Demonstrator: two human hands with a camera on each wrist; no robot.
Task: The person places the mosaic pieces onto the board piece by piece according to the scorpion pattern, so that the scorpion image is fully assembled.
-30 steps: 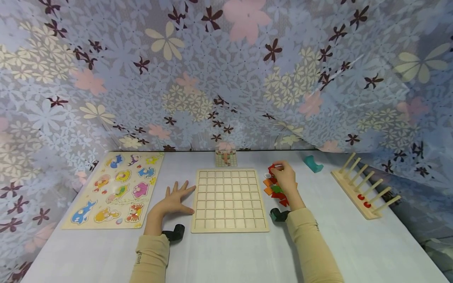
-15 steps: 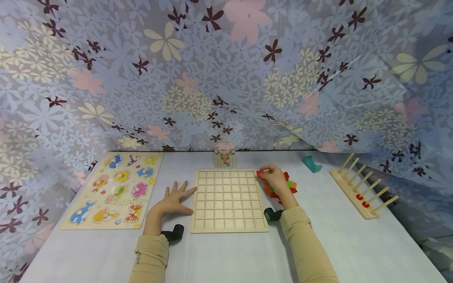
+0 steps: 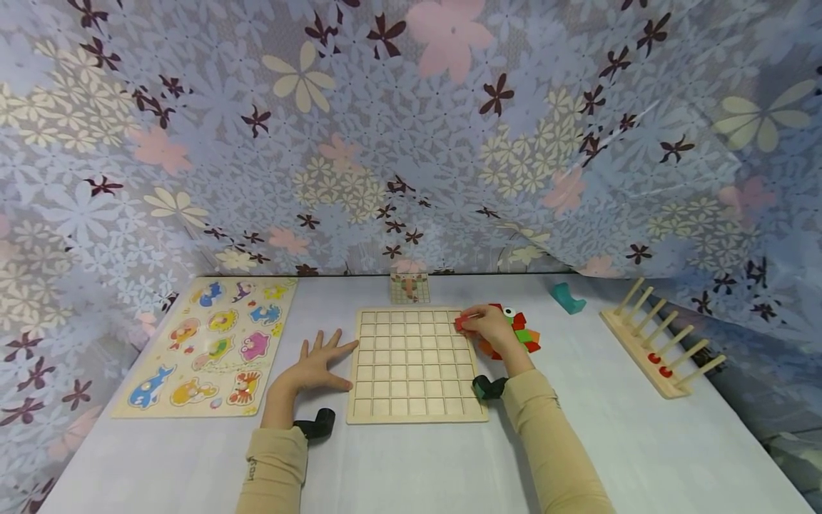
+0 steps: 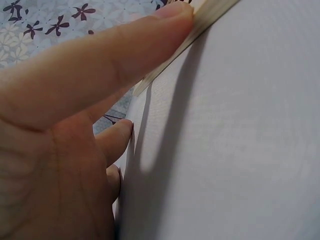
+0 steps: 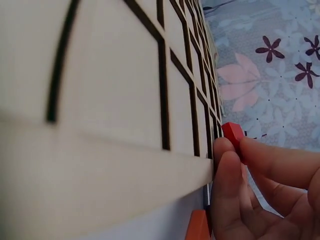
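Observation:
A wooden grid board [image 3: 414,364] with square cells lies in the middle of the table. My right hand [image 3: 494,328] pinches a small red block [image 5: 232,134] between thumb and fingers at the board's upper right corner. The same red block shows at the fingertips in the head view. Under and beside that hand lies a pile of red, orange and green pieces [image 3: 528,335], partly hidden by it. My left hand [image 3: 317,363] lies with fingers spread at the board's left edge. In the left wrist view one finger [image 4: 150,40] touches the board's rim.
A picture card [image 3: 409,288] stands behind the board. To the left lies an animal puzzle board [image 3: 215,350]. On the right are a teal curved piece [image 3: 568,298] and a wooden peg rack [image 3: 642,343] with red beads. A flowered cloth hangs behind the table.
My right hand has moved left from the pile to the board's upper right corner, carrying the red block. A white round piece with a dark dot now shows by the pile. The left hand stays put.

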